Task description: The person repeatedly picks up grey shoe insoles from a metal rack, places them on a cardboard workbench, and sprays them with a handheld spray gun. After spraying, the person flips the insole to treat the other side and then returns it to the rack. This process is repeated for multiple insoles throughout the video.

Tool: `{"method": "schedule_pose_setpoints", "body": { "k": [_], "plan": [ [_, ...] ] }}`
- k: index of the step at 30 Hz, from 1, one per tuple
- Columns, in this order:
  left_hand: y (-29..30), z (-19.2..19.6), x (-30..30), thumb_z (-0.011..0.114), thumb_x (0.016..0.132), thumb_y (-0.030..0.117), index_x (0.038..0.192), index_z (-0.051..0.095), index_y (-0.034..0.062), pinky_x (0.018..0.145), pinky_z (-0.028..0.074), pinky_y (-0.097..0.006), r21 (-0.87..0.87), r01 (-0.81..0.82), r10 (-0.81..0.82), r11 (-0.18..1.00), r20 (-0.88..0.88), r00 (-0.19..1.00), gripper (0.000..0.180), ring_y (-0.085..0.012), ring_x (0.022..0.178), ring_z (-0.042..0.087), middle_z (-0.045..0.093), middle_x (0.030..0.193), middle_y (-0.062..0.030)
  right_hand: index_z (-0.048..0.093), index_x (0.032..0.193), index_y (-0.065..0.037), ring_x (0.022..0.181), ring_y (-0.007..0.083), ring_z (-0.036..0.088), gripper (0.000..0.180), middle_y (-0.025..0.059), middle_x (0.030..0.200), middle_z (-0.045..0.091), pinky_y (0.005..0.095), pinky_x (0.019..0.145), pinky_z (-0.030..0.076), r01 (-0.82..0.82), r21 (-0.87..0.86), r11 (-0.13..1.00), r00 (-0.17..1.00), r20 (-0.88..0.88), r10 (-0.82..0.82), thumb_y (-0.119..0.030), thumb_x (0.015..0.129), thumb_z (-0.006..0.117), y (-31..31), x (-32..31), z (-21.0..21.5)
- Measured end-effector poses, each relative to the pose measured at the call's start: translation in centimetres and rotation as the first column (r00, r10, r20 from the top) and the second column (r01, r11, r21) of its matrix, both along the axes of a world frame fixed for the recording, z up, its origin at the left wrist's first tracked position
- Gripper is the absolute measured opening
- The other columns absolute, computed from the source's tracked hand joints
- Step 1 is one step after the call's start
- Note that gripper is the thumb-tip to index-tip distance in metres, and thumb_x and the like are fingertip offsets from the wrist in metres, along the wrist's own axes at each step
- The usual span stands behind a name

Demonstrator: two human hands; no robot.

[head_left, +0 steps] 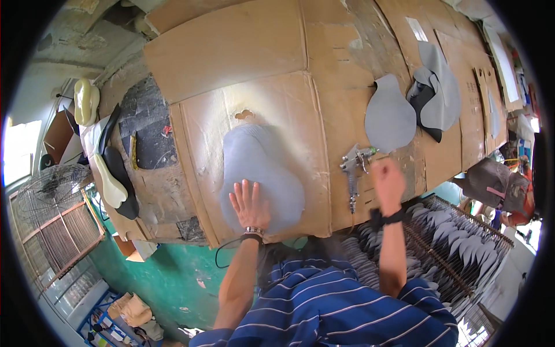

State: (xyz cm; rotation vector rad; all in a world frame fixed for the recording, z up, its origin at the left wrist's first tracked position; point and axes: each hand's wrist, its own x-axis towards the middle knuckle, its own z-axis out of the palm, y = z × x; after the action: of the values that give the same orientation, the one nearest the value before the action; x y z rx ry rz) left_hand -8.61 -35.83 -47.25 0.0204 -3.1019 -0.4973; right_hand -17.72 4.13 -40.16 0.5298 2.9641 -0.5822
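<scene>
My left hand [250, 205] lies flat, fingers spread, on the lower part of a grey, pear-shaped saddle cover piece [263, 168]. That piece rests on cardboard dusted with pale overspray. To the right, my right hand [387, 184] is raised with its fingers curled in; whatever they hold, if anything, is hidden. Just left of that hand is a metal spray gun [351, 168] with a green part at its top end, its hose trailing toward me. The hand looks apart from the gun's grip. Beyond it lies another grey pear-shaped piece [391, 114].
More grey pieces [442, 95] and a black one are heaped at the far right. Bike saddles, black [121, 179] and cream [110, 180], sit at the left table end beside a wire fan [49, 194]. A rack [462, 243] of grey pieces stands near my right arm.
</scene>
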Motion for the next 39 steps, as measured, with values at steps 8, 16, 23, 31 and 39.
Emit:
{"method": "schedule_pose_setpoints", "body": {
  "k": [8,16,23,31,39],
  "plan": [
    [-0.5,-0.1,0.4,0.057,0.095,0.031,0.153,0.043,0.0131,0.126,0.01,-0.06,0.0,0.007,-0.007,1.0,-0.015,1.0,0.063,-0.0399,0.155,0.019,0.029,0.166,-0.0143,0.056,0.122,-0.005,0.096,0.0433,0.063,0.051,0.0209,0.109,0.063,0.0519,0.081,0.051,-0.006,-0.067,0.998,0.997,-0.073,0.001,-0.012,0.078,0.081,-6.7,6.3,-5.1],
    [-0.9,0.2,0.8,0.058,0.098,0.035,0.157,0.039,0.0131,0.126,0.009,-0.059,0.041,0.025,-0.021,0.999,-0.092,0.996,0.066,-0.0388,0.156,0.017,0.026,0.168,-0.0148,0.06,0.097,0.001,0.068,0.0226,0.055,0.023,0.0123,0.073,0.057,0.0378,0.066,0.046,0.206,-0.303,0.931,0.93,-0.234,-0.282,-0.009,0.079,0.07,-9.5,16.3,5.5],
    [-1.1,0.1,0.4,0.066,0.096,0.03,0.161,0.025,0.0086,0.125,0.009,-0.062,0.217,0.047,-0.019,0.975,-0.129,0.991,0.08,-0.0396,0.156,0.017,0.025,0.168,-0.0175,0.065,0.106,0.001,0.065,0.0155,0.053,0.018,0.0065,0.078,0.059,0.0313,0.062,0.045,0.284,-0.457,0.843,0.927,-0.093,-0.363,-0.008,0.09,0.066,-16.4,32.0,15.8],
    [-2.2,1.1,-1.4,0.068,0.093,0.016,0.161,0.022,0.0102,0.123,0.016,-0.062,0.606,-0.054,0.149,0.794,-0.108,0.983,0.082,-0.0366,0.152,0.028,0.028,0.165,-0.0174,0.063,0.134,0.004,0.09,0.0241,0.069,0.055,0.0166,0.108,0.064,0.0306,0.075,0.06,0.043,-0.554,0.831,0.911,-0.32,-0.261,0.008,0.079,0.056,-23.4,38.3,23.3],
    [-4.3,2.8,2.0,0.069,0.085,0.003,0.142,0.05,0.0057,0.115,0.035,-0.052,0.441,0.063,0.098,0.895,-0.333,0.938,0.06,-0.0382,0.144,0.04,0.039,0.158,-0.0184,0.052,0.147,0.001,0.096,0.0212,0.068,0.071,0.0174,0.121,0.061,0.0295,0.071,0.063,-0.139,-0.686,0.715,0.93,-0.338,-0.143,0.016,0.078,0.048,-23.3,39.1,28.7]
  ]
}}
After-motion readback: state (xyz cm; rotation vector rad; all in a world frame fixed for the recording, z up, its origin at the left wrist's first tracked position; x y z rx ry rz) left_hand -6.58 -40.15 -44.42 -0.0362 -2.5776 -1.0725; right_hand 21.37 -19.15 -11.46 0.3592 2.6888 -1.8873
